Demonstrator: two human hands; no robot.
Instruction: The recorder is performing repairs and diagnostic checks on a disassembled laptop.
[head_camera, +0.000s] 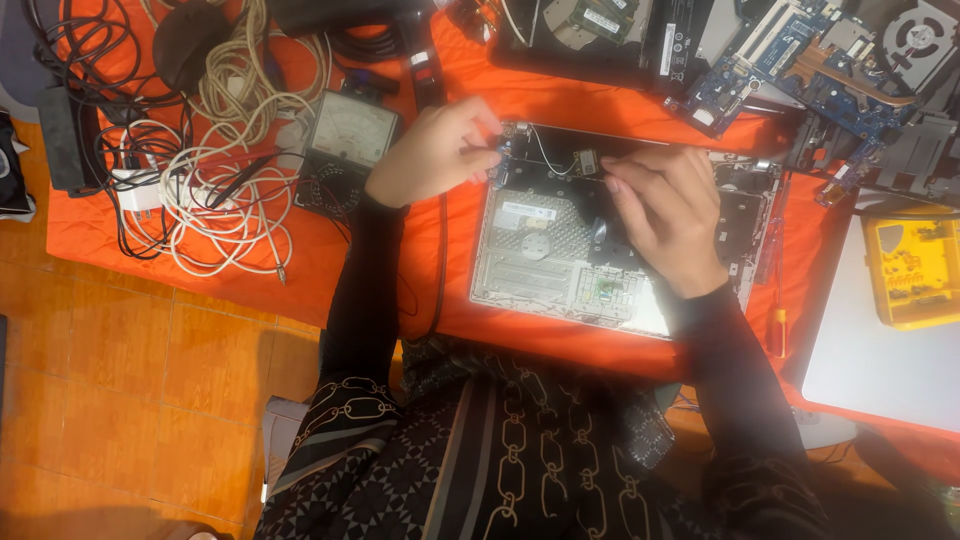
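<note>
**Two hands at the far edge of an opened laptop shell**

Both of your hands work at the far edge of the grey laptop shell (560, 255), which lies on the orange cloth (90, 235) covering the worktop. Your left hand (437, 152) is curled at the shell's far left corner, fingertips pinched around a small blue circuit part (500, 160). Your right hand (668, 215) lies palm down over the shell's far middle, its fingers bent and pressing beside a small square component (586, 160); whether it grips anything you cannot tell. A thin white wire (545, 155) runs between the two hands.

Just left of your left hand stands an analogue meter (350, 130), and beyond it a tangle of white cables (225, 200) fills the cloth's left side. At the far right corner lie blue circuit boards (800, 60). A yellow parts case (915, 270) rests on a white panel (880, 360) at the right edge, with a red-handled screwdriver (777, 325) between it and the shell.
</note>
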